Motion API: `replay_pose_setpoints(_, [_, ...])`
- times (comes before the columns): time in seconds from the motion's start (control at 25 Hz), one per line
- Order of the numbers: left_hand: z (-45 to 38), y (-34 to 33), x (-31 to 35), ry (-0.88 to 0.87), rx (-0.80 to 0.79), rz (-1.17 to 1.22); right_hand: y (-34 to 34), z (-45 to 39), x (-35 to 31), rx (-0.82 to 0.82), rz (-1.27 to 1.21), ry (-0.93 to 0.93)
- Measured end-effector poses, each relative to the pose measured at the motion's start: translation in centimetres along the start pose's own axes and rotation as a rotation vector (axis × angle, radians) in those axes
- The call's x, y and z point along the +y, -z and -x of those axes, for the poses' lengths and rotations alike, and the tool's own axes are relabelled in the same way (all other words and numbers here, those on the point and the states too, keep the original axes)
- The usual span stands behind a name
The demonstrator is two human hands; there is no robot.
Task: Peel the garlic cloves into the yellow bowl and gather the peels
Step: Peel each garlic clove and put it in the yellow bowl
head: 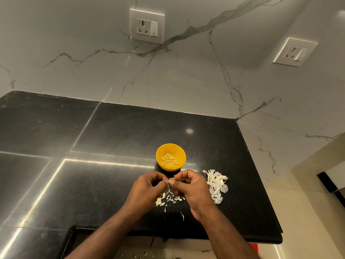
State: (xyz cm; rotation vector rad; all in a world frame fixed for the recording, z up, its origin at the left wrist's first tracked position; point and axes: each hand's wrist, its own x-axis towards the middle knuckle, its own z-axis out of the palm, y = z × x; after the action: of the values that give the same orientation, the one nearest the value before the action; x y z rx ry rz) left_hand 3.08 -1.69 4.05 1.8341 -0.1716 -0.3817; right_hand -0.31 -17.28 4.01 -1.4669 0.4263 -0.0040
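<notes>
several peeled cloves point(169, 160) lie in the yellow bowl point(160, 152) on the black counter point(93, 137). just in front of it, the left hand point(147, 187) and right hand point(192, 186) pinch one clove point(170, 181) between fingertips. peels point(216, 184) lie heaped right of the hands, scraps point(168, 200) beneath them.

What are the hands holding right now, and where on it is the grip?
Both hands pinch one small pale garlic clove between them: the left hand at its left end, the right hand at its right end, by thumb and fingertips.
</notes>
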Motion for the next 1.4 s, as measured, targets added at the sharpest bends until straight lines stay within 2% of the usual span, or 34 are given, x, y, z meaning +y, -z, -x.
replay_pose_setpoints(0.16, [0.1,-0.1,0.0,0.076,-0.05,0.143,0.2,0.2,0.2,-0.011,0.074,0.052])
replay_pose_setpoints(0.4, [-0.5,-0.5,-0.5,0.127,-0.057,0.025,-0.1,0.4,0.5,0.013,0.267,0.237])
replay_pose_setpoints(0.48, [-0.6,-0.5,-0.7,0.163,-0.082,0.054,-0.2,0.5,0.6,-0.008,0.32,0.283])
replay_pose_setpoints(0.72, [-0.4,-0.4,-0.8,0.297,-0.173,0.361,0.0,0.5,0.8,0.001,0.277,0.281])
replay_pose_setpoints(0.92, [-0.6,-0.1,-0.8,0.3,-0.145,0.393,0.3,0.4,1.0,0.028,0.385,0.346])
replay_pose_setpoints(1.08, [-0.7,0.1,-1.0,0.291,-0.141,0.33,0.2,0.8,0.9,0.03,0.484,0.411])
replay_pose_setpoints(1.4, [-1.2,0.1,-1.6,0.299,-0.184,0.46,0.3,0.3,1.1,0.026,0.39,0.357])
